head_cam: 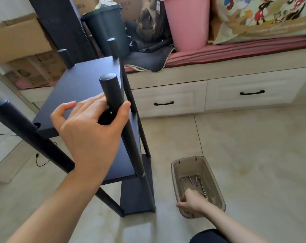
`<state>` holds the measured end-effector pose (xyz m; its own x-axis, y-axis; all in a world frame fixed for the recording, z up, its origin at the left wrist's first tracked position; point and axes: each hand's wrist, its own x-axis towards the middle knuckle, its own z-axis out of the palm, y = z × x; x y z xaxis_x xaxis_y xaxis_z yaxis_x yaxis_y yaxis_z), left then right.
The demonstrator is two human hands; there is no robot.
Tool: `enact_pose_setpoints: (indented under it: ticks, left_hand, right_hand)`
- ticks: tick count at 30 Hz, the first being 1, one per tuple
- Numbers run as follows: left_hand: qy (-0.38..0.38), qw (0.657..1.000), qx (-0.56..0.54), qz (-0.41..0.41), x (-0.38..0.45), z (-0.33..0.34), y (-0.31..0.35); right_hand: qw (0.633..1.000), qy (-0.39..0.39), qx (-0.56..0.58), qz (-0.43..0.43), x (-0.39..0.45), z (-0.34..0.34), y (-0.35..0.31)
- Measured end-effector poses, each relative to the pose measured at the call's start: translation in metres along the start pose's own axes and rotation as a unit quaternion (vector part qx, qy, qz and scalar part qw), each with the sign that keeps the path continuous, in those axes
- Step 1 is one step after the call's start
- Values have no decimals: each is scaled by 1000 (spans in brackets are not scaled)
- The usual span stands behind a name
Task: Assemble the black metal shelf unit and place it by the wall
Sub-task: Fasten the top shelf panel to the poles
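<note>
My left hand (89, 127) gripped a shelf (82, 88) post (113, 95). My right hand (192, 200) reached into the tray (176, 174) of bolts (196, 181); I cannot tell its grip.

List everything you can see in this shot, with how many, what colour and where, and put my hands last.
shelf unit: one, black, upright on the floor at left, three boards showing
posts: four tops visible, black, at the shelf corners
tray: one, translucent brown, on the floor at right
bolts: several, silver, inside the tray
bin: one, pink, on the bench
dark bin: one, behind the shelf
cardboard boxes: a few, brown, far left
drawers: two, white, black handles, under the bench
left hand: grips the near right post
right hand: reaching into the tray, fingers hidden
</note>
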<state>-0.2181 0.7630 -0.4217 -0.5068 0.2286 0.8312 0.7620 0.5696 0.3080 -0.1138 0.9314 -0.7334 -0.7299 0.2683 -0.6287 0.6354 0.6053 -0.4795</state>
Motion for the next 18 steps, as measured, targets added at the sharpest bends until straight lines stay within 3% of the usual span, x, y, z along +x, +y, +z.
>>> enact_pose_setpoints:
  ticks: [4, 9, 18]
  left_hand:
    - [-15, 1000, -15, 1, -5, -3, 6]
    - [-27, 999, -45, 8, -11, -7, 14]
    - [18, 998, -15, 59, -18, 2, 8]
  right_hand:
    - [999, 12, 25, -18, 2, 9, -10]
    - [988, 26, 147, -42, 6, 15, -10]
    - [997, 70, 16, 35, 59, -5, 18]
